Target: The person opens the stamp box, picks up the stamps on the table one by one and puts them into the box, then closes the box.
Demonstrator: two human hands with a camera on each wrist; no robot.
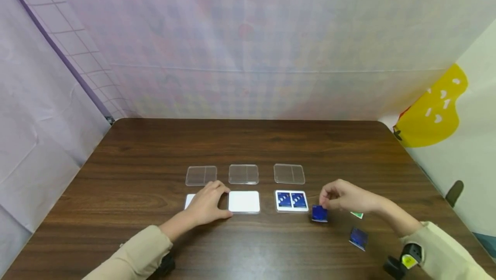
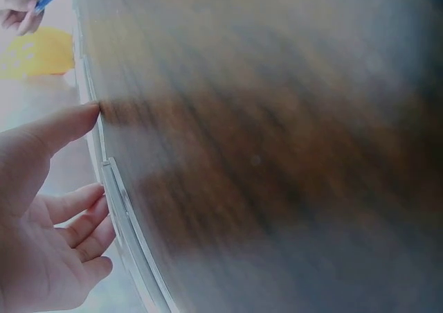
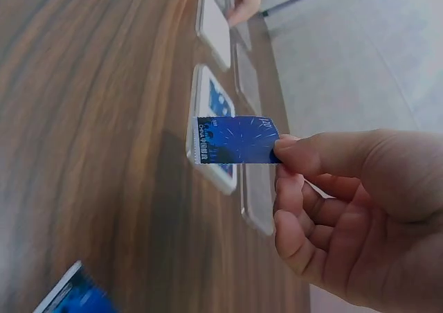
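Blue and glossy, a small card (image 3: 237, 149) is pinched by its right edge between the thumb and forefinger of the right hand (image 1: 345, 197), held above the worktop (image 1: 248, 142) in the lower right of the head view. In the right wrist view the card hangs in mid-frame, in front of the white tray (image 1: 291, 201) that already carries two blue cards side by side. Another blue card (image 1: 358, 238) lies flat on the wood nearer the bottom right corner, and a small green-edged card (image 1: 358, 215) peeks out from under the right wrist.

Left of centre, the left hand (image 1: 207, 206) rests on the worktop with relaxed, nearly straight fingers, grasping nothing; it covers most of a white tray (image 1: 189, 200) at the left end of the row, and its thumb lies just beside the middle white tray (image 1: 243, 202). In the left wrist view the thumb (image 2: 59, 126) touches the thin edge of a tray, though which one cannot be told.

Behind the three white trays, higher in the frame, stand three clear lids (image 1: 243, 174) in a row, each apart from its tray. Pale checked cloth (image 1: 248, 56) hangs behind the worktop, with a yellow shape (image 1: 434, 112) at the right edge.
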